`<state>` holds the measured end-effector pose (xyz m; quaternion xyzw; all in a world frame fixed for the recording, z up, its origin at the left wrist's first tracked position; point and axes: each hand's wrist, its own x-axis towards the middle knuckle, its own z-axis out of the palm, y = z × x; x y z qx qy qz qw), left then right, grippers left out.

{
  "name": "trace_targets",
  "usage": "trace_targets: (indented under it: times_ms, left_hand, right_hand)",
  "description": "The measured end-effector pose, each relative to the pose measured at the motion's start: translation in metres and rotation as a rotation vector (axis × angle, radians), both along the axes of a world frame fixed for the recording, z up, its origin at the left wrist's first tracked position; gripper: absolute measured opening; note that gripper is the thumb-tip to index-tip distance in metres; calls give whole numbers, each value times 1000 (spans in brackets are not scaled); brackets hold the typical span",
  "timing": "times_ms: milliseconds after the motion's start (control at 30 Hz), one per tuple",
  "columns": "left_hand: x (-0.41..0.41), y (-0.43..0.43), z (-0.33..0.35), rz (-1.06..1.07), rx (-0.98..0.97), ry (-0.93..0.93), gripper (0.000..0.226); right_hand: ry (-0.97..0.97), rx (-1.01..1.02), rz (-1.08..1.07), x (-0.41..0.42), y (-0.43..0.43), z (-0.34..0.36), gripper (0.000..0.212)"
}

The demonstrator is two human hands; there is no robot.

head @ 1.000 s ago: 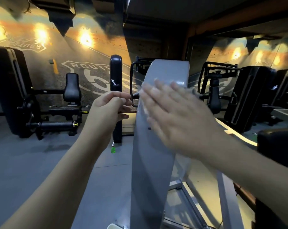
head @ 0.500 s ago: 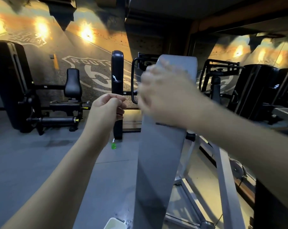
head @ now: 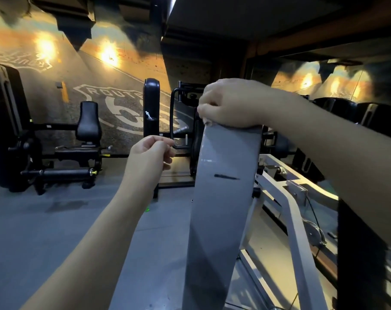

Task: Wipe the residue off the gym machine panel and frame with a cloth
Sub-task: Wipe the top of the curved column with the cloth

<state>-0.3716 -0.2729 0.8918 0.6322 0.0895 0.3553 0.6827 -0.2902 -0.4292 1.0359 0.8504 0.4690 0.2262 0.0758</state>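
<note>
A tall grey machine panel (head: 221, 209) stands upright in the middle, with a short black streak (head: 226, 176) across its face. My right hand (head: 232, 104) sits on the panel's top edge, fingers curled round a pale cloth (head: 207, 123) of which only a small corner shows beneath them. My left hand (head: 148, 156) hovers left of the panel, apart from it, fingers curled against the thumb with nothing visible in them. The machine's white frame (head: 296, 222) slopes down to the right of the panel.
Black gym machines (head: 13, 130) with a padded seat (head: 88, 121) stand at the left along the painted wall. An upright black pad (head: 151, 108) and handle bars are behind the panel. More black machines (head: 358, 113) line the right. Grey floor (head: 44, 231) lies left.
My right hand has gone from lying flat on the panel's face up to its top edge, and its fingers have curled. The black streak now shows. My left hand has barely moved.
</note>
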Motion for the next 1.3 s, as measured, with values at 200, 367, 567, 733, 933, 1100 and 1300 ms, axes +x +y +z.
trace_targets:
  times_ms: [200,367,567,733,933,1100,1300]
  left_hand:
    - [-1,-10,-1,-45,45,-6,25]
    - [0,-15,-16,-121,3,13,23]
    - [1,-23,-49,-111,-26,91,23]
    - [-5,-36,-68,-76,-54,100,18]
    - [-16,-66,-87,47,96,70,16]
    - [-18,-88,-104,133,199,100,30]
    - [-13,-101,-119,222,324,151,30]
  right_hand:
    - [-182,143,18,-14,-24,-48,49]
    - [-529,94,71,-45,-38,-133,53]
    - [-632,-59,113,-53,-68,-224,65]
    - [-510,497,50,-47,-64,-196,54]
    - [363,1186,203,-53,-53,-254,66]
    - [721,1193,188,-73,-68,-366,65]
    - [794,1156,113,-66,-75,-369,73]
